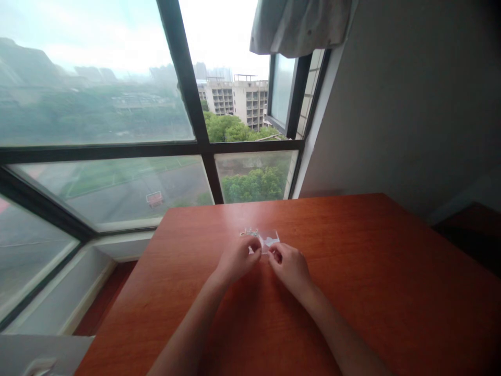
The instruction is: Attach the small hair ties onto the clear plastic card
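A small clear plastic bag (268, 239) lies on the reddish wooden table (352, 271), with some tiny bits at its far left edge (249, 232) that are too small to name. My left hand (238, 258) pinches the bag's near left edge with curled fingers. My right hand (288, 266) pinches the near right part of the same bag, its fingers curled too. Both hands sit close together at the table's middle, forearms reaching in from the bottom of the view.
A big dark-framed window (195, 149) fills the far side, with buildings and trees outside. A grey curtain (299, 26) hangs at the top. A grey wall (410, 104) stands on the right. The floor (97, 297) drops away left of the table.
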The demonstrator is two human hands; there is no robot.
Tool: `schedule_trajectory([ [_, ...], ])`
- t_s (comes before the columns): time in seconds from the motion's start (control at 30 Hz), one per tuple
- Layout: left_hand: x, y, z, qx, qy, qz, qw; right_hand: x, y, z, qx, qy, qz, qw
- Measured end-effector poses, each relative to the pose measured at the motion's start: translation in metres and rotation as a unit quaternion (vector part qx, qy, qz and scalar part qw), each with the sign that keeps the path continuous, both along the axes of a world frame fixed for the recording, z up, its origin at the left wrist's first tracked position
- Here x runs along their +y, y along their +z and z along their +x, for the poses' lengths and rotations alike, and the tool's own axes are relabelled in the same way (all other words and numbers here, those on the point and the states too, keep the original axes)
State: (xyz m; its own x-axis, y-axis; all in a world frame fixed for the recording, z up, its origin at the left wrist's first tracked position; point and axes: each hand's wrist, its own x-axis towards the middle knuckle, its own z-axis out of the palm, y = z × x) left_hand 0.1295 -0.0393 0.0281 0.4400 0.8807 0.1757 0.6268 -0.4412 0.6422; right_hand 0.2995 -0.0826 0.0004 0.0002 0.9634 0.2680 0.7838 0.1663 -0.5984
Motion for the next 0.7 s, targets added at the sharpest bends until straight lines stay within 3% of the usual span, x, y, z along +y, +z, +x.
schedule_trajectory([
  [0.27, 0.011, -0.003, -0.013, 0.019, 0.097, 0.020, 0.995, 0.000, 0.002, 0.000, -0.009, 0.000, -0.008, 1.000],
  [0.7, 0.007, -0.002, -0.010, 0.102, 0.087, 0.056, 0.989, 0.001, 0.000, 0.002, -0.029, 0.004, -0.013, 1.000],
])
